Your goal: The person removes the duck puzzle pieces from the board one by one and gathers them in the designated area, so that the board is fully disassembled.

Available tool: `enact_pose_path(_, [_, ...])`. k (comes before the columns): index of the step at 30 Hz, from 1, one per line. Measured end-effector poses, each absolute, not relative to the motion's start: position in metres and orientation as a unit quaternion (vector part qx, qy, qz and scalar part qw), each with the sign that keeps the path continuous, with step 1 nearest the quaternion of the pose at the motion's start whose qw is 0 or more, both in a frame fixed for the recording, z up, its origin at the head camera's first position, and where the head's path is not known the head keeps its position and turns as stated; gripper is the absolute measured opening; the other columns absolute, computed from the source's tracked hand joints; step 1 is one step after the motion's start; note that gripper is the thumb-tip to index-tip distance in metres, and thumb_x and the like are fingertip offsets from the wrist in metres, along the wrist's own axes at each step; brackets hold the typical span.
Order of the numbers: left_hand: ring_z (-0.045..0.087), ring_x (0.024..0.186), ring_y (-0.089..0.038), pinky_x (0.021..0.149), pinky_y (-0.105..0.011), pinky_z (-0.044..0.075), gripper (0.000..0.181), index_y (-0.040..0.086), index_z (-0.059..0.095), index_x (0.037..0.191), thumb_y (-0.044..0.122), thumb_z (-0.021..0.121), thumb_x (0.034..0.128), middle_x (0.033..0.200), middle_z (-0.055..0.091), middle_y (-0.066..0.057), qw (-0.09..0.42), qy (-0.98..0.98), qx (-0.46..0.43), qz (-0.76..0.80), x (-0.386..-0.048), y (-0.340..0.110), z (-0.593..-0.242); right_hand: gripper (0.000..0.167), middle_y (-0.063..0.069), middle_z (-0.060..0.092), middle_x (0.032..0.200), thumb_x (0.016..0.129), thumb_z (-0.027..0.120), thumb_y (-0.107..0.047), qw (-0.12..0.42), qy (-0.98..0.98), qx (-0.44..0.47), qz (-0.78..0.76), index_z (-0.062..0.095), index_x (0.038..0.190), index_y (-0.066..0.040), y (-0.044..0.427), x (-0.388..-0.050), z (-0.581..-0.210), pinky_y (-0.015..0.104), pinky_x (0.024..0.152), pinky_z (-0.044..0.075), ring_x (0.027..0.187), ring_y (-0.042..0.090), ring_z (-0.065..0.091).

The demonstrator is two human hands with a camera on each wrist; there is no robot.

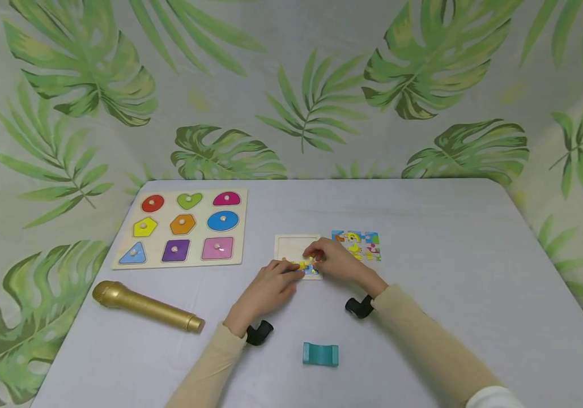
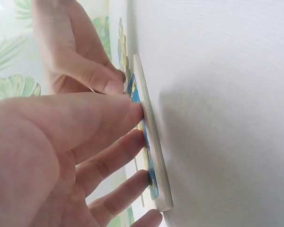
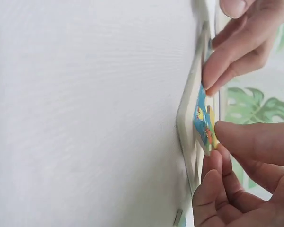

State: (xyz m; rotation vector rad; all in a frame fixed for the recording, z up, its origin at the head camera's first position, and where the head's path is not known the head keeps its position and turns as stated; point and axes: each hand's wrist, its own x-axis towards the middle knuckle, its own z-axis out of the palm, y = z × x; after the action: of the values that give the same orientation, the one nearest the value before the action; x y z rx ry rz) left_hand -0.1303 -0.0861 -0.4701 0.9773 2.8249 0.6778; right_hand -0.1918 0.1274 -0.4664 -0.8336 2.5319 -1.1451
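A small wooden puzzle tray (image 1: 293,246) lies mid-table, its upper part bare and colourful pieces along its near edge. Straight, spread fingers of my left hand (image 1: 269,288) rest on the placed pieces (image 2: 152,172), pressing from the left. My right hand (image 1: 341,260) pinches a puzzle piece (image 3: 212,122) between thumb and fingertips at the tray's right side. That piece shows a yellow part beside the blue pieces; its full shape is hidden by the fingers. Just behind the right hand, several other puzzle pieces (image 1: 370,241) lie together on the table.
On the left lies a wooden shape board (image 1: 199,226) with knobbed coloured shapes. A gold toy microphone (image 1: 148,306) sits nearer the left edge. A teal block with a curved top (image 1: 320,355) lies at the front, between the forearms. A leaf-print cloth (image 1: 316,107) hangs behind the table.
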Motion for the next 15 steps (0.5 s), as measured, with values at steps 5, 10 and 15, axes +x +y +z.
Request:
enact_pose_path(5, [0.044,0.124,-0.034,0.095,-0.050,0.041,0.032,0.008,0.064,0.125,0.015,0.059,0.0948,0.130,0.056,-0.010,0.037,0.921,0.317,0.222,-0.1306,-0.0862,-0.4698,0.021,0.007,0.057,0.091,0.080,0.063,0.011,0.123,0.860,-0.267,-0.418,0.069,0.097,0.001,0.1258,-0.1913,-0.4670,0.027,0.071,0.046,0.079,0.016,0.053])
enact_pose_path(10, [0.045,0.122,-0.034,0.095,-0.050,0.041,0.032,0.007,0.065,0.125,0.015,0.059,0.0942,0.130,0.056,-0.011,0.037,0.920,0.318,0.228,-0.1298,-0.0864,-0.4686,0.018,0.006,0.058,0.091,0.081,0.063,0.010,0.116,0.859,-0.267,-0.421,0.070,0.094,-0.001,0.1264,-0.1886,-0.4693,0.026,0.070,0.046,0.078,0.015,0.052])
enact_pose_path(15, [0.045,0.122,-0.034,0.094,-0.051,0.041,0.032,0.007,0.065,0.124,0.014,0.060,0.0939,0.129,0.056,-0.011,0.036,0.920,0.315,0.230,-0.1295,-0.0863,-0.4684,0.019,0.004,0.064,0.090,0.082,0.063,0.010,0.110,0.855,-0.282,-0.421,0.068,0.094,-0.004,0.1280,-0.1896,-0.4725,0.026,0.070,0.045,0.078,0.015,0.052])
